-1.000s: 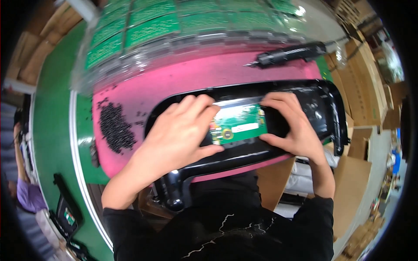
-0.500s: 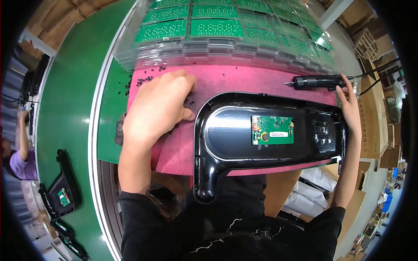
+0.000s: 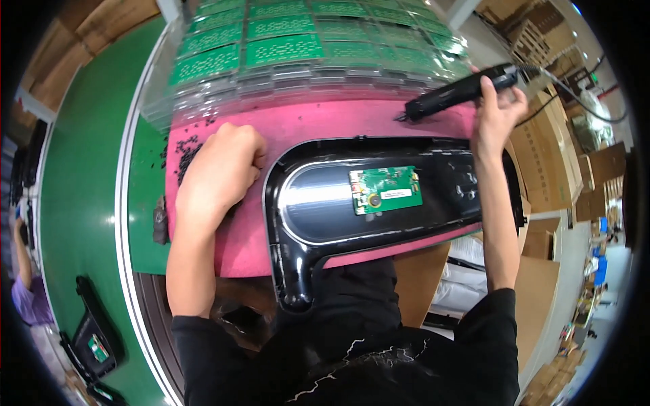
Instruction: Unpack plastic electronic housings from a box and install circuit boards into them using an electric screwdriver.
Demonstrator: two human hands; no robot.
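Newly lifted, the screwdriver (image 3: pixel 443 98) sits grasped in our right hand (image 3: pixel 495 120); our left hand (image 3: pixel 220 166) hides its grip, circuit board (image 3: pixel 389 183) untouched.

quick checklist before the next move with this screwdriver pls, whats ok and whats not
1. Black screwdriver held in the right grip: ok.
2. Screwdriver tip over the circuit board: not ok, it shows against the pink mat, beyond the casing.
3. Board inside the black casing: ok.
4. Small part in the left grip: cannot tell, fingertips hidden.
5. Loose black parts outside the casing: ok, piled to its left.
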